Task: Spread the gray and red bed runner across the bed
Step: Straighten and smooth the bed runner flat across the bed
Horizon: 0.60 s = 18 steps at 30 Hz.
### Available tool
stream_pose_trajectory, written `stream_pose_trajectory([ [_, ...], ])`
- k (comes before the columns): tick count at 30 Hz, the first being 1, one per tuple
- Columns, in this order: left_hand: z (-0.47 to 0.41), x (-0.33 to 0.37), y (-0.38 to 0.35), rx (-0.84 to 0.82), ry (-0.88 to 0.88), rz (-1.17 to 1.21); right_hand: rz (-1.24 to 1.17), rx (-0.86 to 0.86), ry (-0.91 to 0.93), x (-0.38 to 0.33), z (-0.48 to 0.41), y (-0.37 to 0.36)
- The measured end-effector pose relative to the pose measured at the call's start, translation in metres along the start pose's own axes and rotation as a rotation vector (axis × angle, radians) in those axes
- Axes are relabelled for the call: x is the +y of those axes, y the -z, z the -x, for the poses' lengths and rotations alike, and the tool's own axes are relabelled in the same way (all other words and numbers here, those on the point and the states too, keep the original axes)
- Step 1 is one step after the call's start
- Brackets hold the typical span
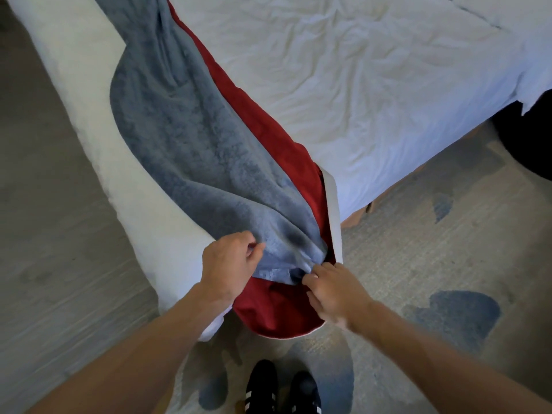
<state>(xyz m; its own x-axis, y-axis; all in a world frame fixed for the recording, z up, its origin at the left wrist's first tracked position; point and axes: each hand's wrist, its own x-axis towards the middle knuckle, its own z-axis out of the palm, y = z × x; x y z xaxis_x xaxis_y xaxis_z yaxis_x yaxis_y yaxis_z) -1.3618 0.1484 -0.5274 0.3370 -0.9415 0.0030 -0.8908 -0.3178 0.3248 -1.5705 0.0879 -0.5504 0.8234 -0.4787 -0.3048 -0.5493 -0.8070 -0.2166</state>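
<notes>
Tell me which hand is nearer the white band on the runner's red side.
Right. The right hand pinches gray fabric just below the white band; the left hand grips the gray edge of the runner farther away, across the bunched cloth.

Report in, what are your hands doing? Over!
Left hand and right hand both pinching near end of bed runner. Runner bunched along bed edge, not spread. Nothing blocking.

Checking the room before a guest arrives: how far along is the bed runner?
Done: the bed runner lies along one edge of the bed. In hand: the left hand and right hand grip its near end. Left: it is bunched and twisted, red side showing, so it needs flattening.
</notes>
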Motion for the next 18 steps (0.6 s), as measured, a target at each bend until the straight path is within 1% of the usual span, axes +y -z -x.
stream_pose_trajectory([
  [5,-0.025,-0.009,0.023,0.069,0.137,0.018,0.010,0.136,-0.088,0.004,-0.045,0.042],
  [11,-0.056,-0.026,0.047,0.145,0.264,0.018,0.000,0.270,-0.117,0.015,-0.090,0.091],
  [14,-0.070,-0.034,0.050,0.130,0.309,0.001,-0.005,0.290,-0.155,0.019,-0.109,0.103],
  [18,-0.093,-0.055,0.054,0.123,0.364,-0.019,-0.013,0.310,-0.258,0.023,-0.144,0.114],
])
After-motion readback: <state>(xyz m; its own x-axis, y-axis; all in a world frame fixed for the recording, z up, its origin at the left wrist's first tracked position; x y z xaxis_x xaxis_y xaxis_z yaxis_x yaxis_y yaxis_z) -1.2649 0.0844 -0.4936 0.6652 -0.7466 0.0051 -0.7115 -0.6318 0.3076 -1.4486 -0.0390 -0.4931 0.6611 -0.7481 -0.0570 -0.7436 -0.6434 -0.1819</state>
